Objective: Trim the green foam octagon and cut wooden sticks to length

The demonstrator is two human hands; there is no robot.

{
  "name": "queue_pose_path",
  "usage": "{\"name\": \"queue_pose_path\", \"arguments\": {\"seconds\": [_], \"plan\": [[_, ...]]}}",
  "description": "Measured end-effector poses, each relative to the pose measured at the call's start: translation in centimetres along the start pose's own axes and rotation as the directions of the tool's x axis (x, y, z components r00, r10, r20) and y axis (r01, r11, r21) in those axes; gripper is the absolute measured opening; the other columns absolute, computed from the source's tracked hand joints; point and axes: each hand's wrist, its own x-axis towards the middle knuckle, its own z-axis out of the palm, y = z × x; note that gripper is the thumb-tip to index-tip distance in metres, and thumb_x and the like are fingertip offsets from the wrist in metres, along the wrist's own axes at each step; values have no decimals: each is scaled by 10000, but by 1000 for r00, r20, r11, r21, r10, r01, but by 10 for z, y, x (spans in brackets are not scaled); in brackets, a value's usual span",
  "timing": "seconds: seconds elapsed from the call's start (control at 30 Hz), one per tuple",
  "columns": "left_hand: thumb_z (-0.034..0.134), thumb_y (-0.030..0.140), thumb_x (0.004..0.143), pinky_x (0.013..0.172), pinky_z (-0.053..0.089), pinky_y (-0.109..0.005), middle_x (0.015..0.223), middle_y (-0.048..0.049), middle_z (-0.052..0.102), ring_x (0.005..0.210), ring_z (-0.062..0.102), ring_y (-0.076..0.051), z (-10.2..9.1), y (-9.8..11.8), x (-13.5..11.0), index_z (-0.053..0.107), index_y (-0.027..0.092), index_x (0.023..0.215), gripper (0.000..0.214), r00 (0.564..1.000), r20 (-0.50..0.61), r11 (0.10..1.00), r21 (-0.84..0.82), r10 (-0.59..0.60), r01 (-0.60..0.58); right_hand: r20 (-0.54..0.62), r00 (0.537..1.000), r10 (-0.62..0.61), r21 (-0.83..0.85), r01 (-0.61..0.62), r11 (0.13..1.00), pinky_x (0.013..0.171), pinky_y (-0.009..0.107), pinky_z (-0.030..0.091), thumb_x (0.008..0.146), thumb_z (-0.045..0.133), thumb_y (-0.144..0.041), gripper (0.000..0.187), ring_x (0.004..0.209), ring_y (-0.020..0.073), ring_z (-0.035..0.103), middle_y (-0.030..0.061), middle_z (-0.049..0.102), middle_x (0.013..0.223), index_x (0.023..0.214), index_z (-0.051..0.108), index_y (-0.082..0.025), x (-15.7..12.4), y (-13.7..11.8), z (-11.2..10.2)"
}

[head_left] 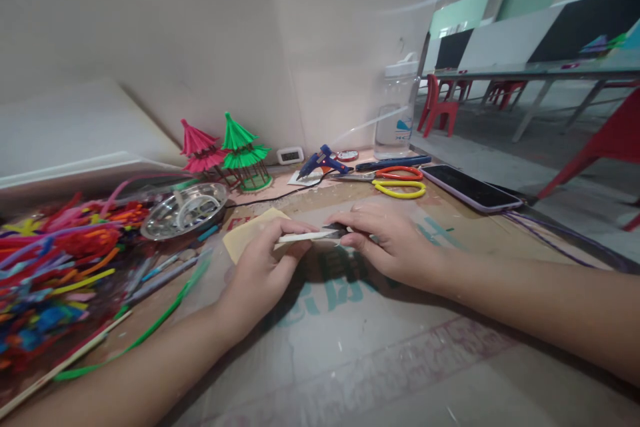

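Observation:
Near the middle of the work surface, my left hand (pixel 273 254) is closed on a thin white strip (pixel 303 237), pinched between thumb and fingers. My right hand (pixel 377 234) is closed around a small dark tool (pixel 339 230) with a pale pointed tip, perhaps a blade. That tip meets the right end of the strip; whether it touches or only overlaps I cannot tell. Partly under my left hand lies a square of yellowish paper (pixel 245 234). Just beyond my right hand are scissors (pixel 400 180) with red and yellow handles.
A blue glue gun (pixel 320 162), a water bottle (pixel 395 114) and a phone (pixel 470 187) stand or lie behind. Pink (pixel 197 144) and green (pixel 245 154) pagoda-like models are at the back left. Colourful pipe cleaners (pixel 60 267) and a metal dish (pixel 165 220) fill the left.

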Motion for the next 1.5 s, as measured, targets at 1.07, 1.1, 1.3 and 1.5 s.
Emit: {"name": "queue_pose_path", "arguments": {"seconds": [1.07, 1.1, 1.3, 1.5], "plan": [[522, 212, 913, 794, 509, -300, 956, -20, 700, 911, 657, -173, 0, 1, 0, 606, 207, 921, 85, 999, 8, 999, -14, 31, -31, 17, 999, 30, 106, -31, 994, 787, 327, 449, 973, 458, -311, 287, 872, 193, 619, 69, 716, 971, 1153, 645, -187, -2, 0, 1], [522, 222, 914, 789, 509, -303, 956, -25, 699, 911, 656, -177, -1, 1, 0, 607, 204, 915, 87, 1000, 7, 1000, -16, 18, -18, 17, 999, 28, 104, -30, 994, 790, 329, 449, 973, 458, -318, 292, 872, 193, 618, 71, 715, 971, 1155, 642, -184, -2, 0, 1], [521, 210, 910, 801, 508, -309, 945, -19, 700, 900, 656, -175, 0, 1, 1, 602, 215, 919, 82, 999, 3, 999, -3, 40, -40, 49, 998, 42, 62, -45, 997, 762, 320, 436, 974, 454, -329, 305, 836, 193, 605, 69, 708, 924, 1148, 650, -172, -2, 0, 1], [523, 191, 908, 788, 508, -292, 950, -13, 696, 892, 654, -161, 0, -1, -1, 597, 216, 921, 79, 1000, 6, 999, -26, 29, -29, 48, 998, 34, 59, -37, 998, 729, 304, 432, 973, 464, -304, 282, 808, 183, 598, 59, 703, 890, 1143, 653, -184, -2, 0, 1]]}}
